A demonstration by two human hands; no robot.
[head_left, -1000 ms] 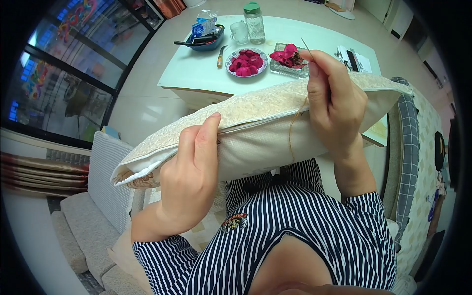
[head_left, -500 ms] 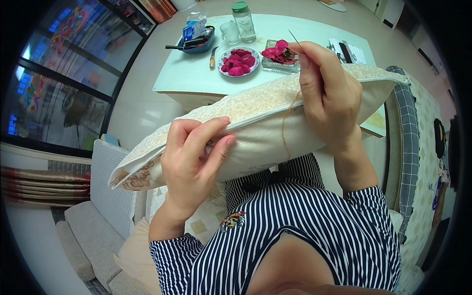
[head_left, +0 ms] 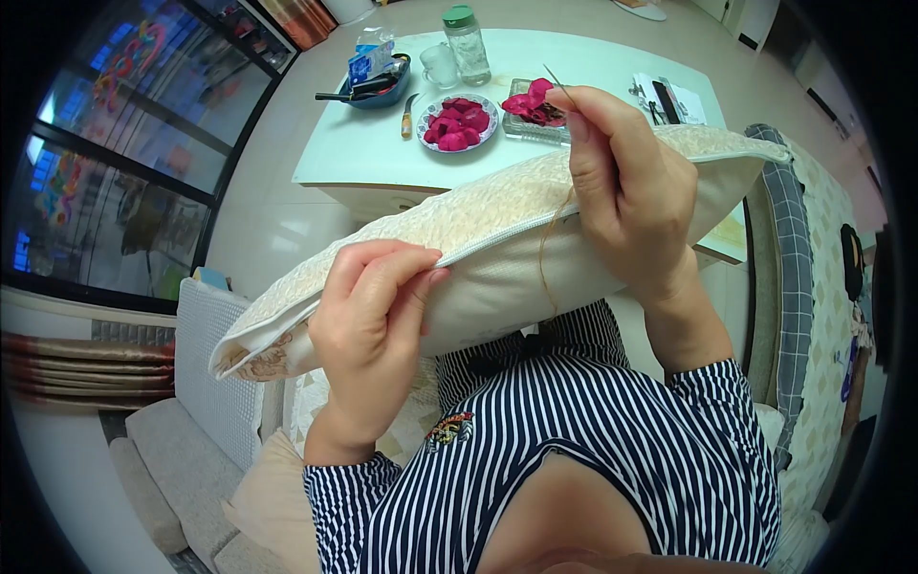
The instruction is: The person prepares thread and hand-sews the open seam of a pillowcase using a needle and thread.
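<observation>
A cream cushion with a zipper along its edge lies tilted across my lap, its left end partly unzipped. My left hand pinches the cushion's zipper edge between thumb and fingers, left of the middle. Above the cushion's right part, my right hand is closed on a thin needle, which points up and to the left. A brown thread hangs below that hand, across the zipper and down the cushion's side.
On the white table are a plate of red petals, a knife, a blue basin, a green-lidded jar, a glass mug and a glass tray with a flower. A grey sofa stands left.
My left hand has shifted right along the zipper and brought its thumb and fingers together at the edge. My right hand with the needle has moved slightly left in the view.
</observation>
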